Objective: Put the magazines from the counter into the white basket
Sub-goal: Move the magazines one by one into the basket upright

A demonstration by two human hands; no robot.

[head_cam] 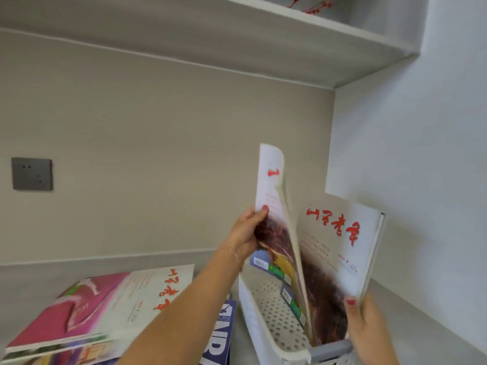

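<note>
Inside the white basket (253, 309), two upright magazines are gripped: one (274, 196) by the closed left hand (245, 233), one (340, 248) by the closed right hand (366, 322). More magazines (105, 309) are stacked on the counter (421, 320).

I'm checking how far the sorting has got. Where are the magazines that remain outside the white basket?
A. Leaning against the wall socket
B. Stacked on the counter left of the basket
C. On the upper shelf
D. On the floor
B: a stack of magazines lies on the counter, left of the white basket.
</note>
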